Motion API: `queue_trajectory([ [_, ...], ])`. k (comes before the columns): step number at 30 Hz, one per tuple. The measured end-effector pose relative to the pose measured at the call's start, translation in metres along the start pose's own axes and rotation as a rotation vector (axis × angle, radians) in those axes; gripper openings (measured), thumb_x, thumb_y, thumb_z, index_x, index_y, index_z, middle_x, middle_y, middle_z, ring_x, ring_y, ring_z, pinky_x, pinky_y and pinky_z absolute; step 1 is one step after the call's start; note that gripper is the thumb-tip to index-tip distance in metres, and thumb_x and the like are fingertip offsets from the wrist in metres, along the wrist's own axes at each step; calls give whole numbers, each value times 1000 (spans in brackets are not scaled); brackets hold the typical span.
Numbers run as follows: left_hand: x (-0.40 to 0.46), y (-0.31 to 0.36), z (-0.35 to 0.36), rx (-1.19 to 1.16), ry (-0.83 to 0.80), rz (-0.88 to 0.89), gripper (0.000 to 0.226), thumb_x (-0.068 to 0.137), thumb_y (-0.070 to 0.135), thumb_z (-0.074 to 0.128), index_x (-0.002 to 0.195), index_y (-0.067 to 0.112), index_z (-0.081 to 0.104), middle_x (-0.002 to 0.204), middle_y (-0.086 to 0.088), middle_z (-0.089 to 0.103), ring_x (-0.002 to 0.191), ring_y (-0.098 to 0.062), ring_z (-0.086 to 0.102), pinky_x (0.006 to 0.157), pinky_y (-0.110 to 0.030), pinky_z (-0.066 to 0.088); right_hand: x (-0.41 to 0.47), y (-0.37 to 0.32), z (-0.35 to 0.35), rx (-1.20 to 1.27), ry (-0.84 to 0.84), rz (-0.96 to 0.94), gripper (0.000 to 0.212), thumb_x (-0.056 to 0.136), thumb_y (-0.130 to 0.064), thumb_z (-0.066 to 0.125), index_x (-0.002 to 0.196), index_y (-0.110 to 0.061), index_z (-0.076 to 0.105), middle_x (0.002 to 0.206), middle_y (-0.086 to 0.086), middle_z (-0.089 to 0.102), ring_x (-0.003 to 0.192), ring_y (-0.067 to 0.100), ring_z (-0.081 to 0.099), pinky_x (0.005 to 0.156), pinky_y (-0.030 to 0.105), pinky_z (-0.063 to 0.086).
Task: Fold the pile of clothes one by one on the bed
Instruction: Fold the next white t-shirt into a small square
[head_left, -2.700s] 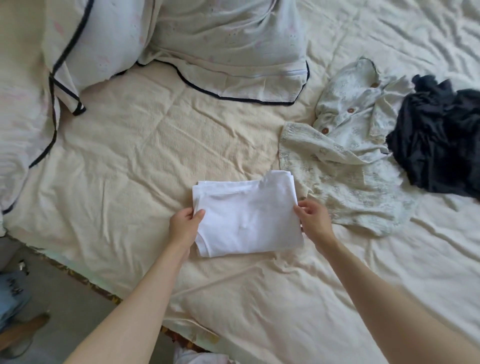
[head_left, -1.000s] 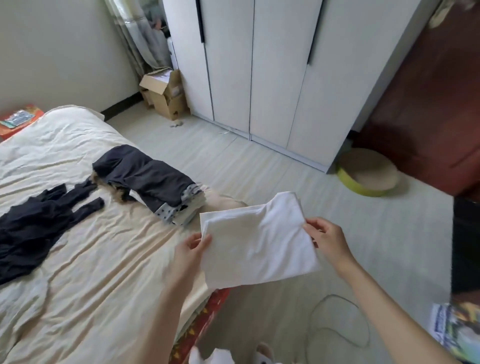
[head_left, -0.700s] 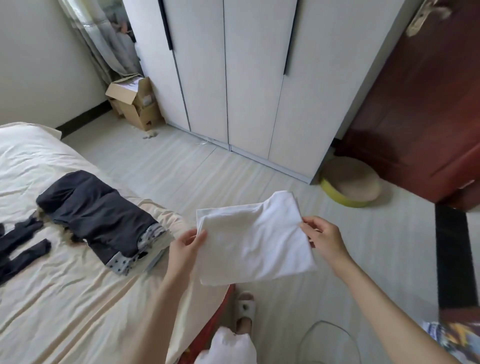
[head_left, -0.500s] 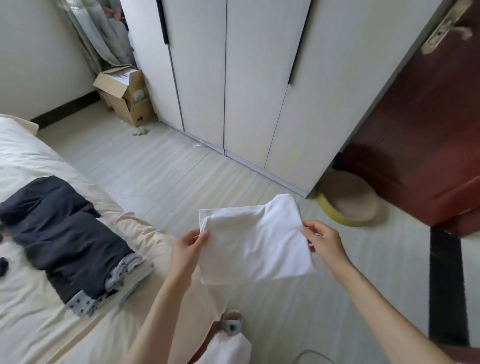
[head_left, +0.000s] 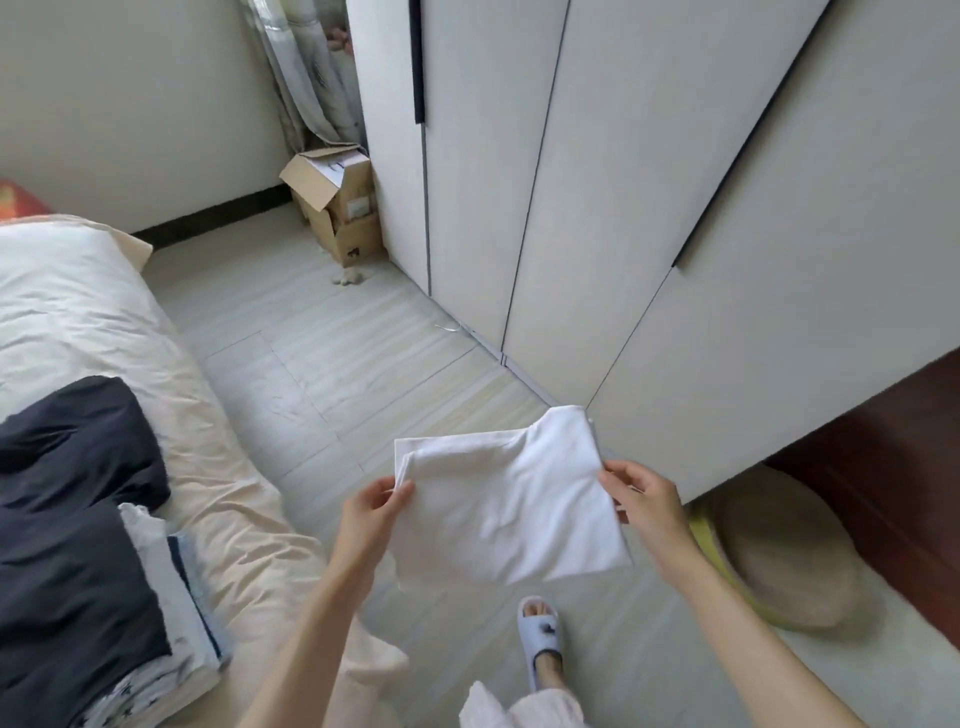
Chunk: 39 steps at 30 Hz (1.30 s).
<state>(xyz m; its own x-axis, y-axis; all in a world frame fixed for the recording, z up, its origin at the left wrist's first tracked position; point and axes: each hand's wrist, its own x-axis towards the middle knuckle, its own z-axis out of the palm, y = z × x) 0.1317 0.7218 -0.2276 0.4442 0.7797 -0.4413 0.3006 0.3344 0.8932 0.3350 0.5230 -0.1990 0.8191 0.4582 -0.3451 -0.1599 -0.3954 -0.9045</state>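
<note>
A folded white garment (head_left: 506, 501) hangs in the air over the floor, held flat between both hands. My left hand (head_left: 370, 514) pinches its left edge near the top corner. My right hand (head_left: 647, 506) pinches its right edge. At the lower left, on the cream bed (head_left: 228, 483), lies a stack of folded clothes (head_left: 78, 571) with a dark navy piece on top and lighter patterned pieces beneath. The unfolded pile is out of view.
A white wardrobe (head_left: 597, 208) stands straight ahead, close. An open cardboard box (head_left: 337, 208) sits by the curtain at the back. A round yellow-rimmed mat (head_left: 779, 556) lies on the floor at right, beside a dark red door (head_left: 893, 457). My slippered foot (head_left: 540, 634) is below the garment.
I lifted the folded white garment off the bed and turned right with it. The view swung from the bed toward the wardrobe, then back a little left. Both hands kept their hold.
</note>
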Motion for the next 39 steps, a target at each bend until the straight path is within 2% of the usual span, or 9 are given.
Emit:
queue_trajectory([
  [7,44,35,54,-178,261,-14,11,91,10,61,83,10,68,66,6,67,55,-5,59,43,-12,41,136,-69,0,-109,-240,-59,11,89,-11,63,87,-20,69,84,3,67,75,15,61,63,23,50],
  [11,58,53,43,-270,431,-15,8,91,9,61,88,8,67,73,1,67,57,-1,61,48,-13,44,194,-110,49,-193,-415,-117,11,89,-9,63,86,-19,69,83,2,67,76,18,60,70,29,49],
  [17,79,57,-16,-394,721,-72,8,90,15,63,95,12,68,86,-2,70,76,-13,64,59,-19,46,234,-162,183,-284,-716,-213,13,89,-12,64,84,-24,67,84,2,67,80,19,60,73,33,51],
  [23,113,48,-86,-509,914,-136,12,91,15,61,96,5,66,84,-3,67,76,-17,61,58,-20,44,242,-189,327,-397,-942,-265,19,90,-10,62,81,-25,67,80,2,64,79,21,58,77,40,50],
  [27,129,52,-132,-550,1104,-169,6,91,18,63,94,13,64,76,5,64,55,2,54,47,-11,38,242,-212,425,-498,-1091,-330,15,90,-10,62,84,-22,69,78,2,65,74,20,59,67,31,48],
  [30,137,53,-158,-533,1197,-205,9,91,17,63,95,10,63,71,4,59,48,0,46,48,-15,34,235,-224,493,-563,-1192,-368,10,89,-10,63,91,-16,71,79,4,65,74,21,59,70,35,48],
  [33,150,49,-180,-528,1277,-283,13,91,19,63,98,8,61,77,1,60,61,-7,49,56,-22,39,225,-229,555,-644,-1322,-406,14,90,-11,63,84,-23,69,84,8,67,76,23,60,74,36,48],
  [37,183,39,-220,-475,1391,-423,15,92,19,61,97,6,58,94,-9,64,90,-24,60,84,-38,48,215,-228,644,-755,-1451,-430,12,91,-11,59,96,-14,70,91,10,68,81,22,60,76,33,47],
  [39,203,32,-245,-423,1438,-486,15,93,19,59,98,5,56,93,-7,62,94,-27,59,85,-38,46,210,-226,689,-802,-1516,-447,13,92,-10,58,99,-12,69,94,11,67,81,22,60,71,31,46],
])
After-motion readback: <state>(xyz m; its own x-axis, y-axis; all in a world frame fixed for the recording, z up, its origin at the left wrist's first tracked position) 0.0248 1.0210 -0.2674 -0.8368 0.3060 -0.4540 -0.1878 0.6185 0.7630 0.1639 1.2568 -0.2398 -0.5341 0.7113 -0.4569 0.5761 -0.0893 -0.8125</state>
